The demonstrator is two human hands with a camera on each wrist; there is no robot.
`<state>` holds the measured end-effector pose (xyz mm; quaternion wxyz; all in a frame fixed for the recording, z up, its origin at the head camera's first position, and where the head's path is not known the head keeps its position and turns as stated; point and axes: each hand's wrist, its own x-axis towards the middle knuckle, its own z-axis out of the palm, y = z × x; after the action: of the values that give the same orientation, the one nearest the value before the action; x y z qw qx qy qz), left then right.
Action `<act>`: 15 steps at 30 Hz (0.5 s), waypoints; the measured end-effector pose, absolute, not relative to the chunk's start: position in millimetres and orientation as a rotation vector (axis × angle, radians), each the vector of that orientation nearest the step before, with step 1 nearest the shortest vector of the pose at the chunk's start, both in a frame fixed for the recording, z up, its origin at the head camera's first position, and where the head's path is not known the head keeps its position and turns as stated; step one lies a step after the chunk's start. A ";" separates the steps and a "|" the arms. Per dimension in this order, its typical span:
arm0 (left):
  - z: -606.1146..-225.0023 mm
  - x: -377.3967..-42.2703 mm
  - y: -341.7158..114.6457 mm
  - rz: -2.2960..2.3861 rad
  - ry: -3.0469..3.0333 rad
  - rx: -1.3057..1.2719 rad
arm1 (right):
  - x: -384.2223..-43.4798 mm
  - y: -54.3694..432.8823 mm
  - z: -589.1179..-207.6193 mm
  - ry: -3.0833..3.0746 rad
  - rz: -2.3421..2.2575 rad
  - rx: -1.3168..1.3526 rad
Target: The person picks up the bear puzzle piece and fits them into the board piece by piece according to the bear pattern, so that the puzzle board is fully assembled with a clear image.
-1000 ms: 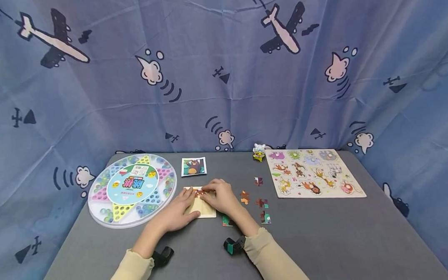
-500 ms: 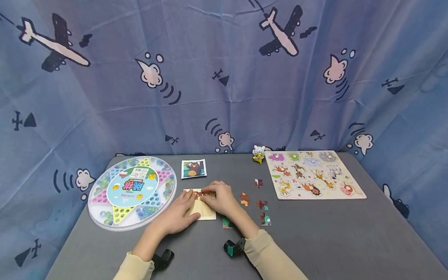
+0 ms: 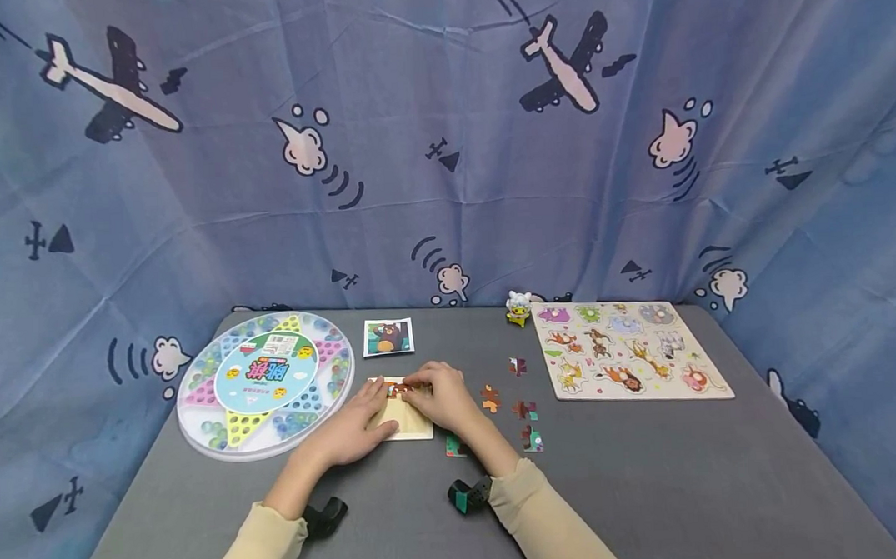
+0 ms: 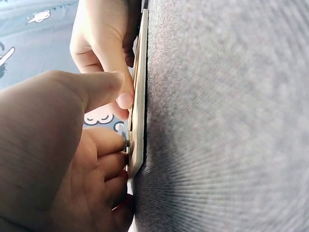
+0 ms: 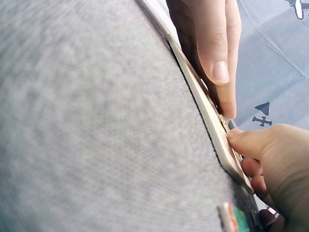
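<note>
A small pale wooden puzzle tray (image 3: 409, 427) lies on the grey table, with brown and orange puzzle pieces (image 3: 394, 390) in its far part. My left hand (image 3: 352, 430) rests on the tray's left side, fingers extended over its far edge. At the far right part of the tray my right hand (image 3: 444, 396) pinches a puzzle piece between thumb and fingers; the piece is mostly hidden. In the right wrist view my right thumb (image 5: 246, 141) presses at the tray's surface, close to the left fingertips. The wooden edge of the tray (image 4: 138, 125) shows in the left wrist view.
Several loose puzzle pieces (image 3: 525, 409) lie to the right, one partly under my right forearm. A bear picture card (image 3: 388, 338) is behind the tray. A round Chinese checkers board (image 3: 199, 436) lies left; an animal knob puzzle (image 3: 648, 392) and a small figurine (image 3: 518, 308) are back right.
The head view has tipped up slightly, so the scene sits a little lower. Both hands stay at the tray, with only slight shifts of the fingers over the pieces.
</note>
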<state>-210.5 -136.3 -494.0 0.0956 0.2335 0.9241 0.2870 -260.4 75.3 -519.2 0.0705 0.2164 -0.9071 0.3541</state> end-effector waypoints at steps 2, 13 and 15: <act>-494.7 -211.0 -136.7 0.848 2.746 0.695 | -260.3 75.5 -518.9 -2.727 1.070 0.653; -489.7 -208.1 -133.0 0.772 2.776 0.700 | -258.1 76.6 -516.2 -2.704 1.083 0.681; -489.5 -208.4 -133.2 0.769 2.775 0.702 | -258.1 76.2 -516.4 -2.701 1.080 0.681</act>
<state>-208.4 -133.2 -489.5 0.0890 0.2358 0.9326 0.2584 -258.1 76.2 -516.4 0.0768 0.2272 -0.9015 0.3603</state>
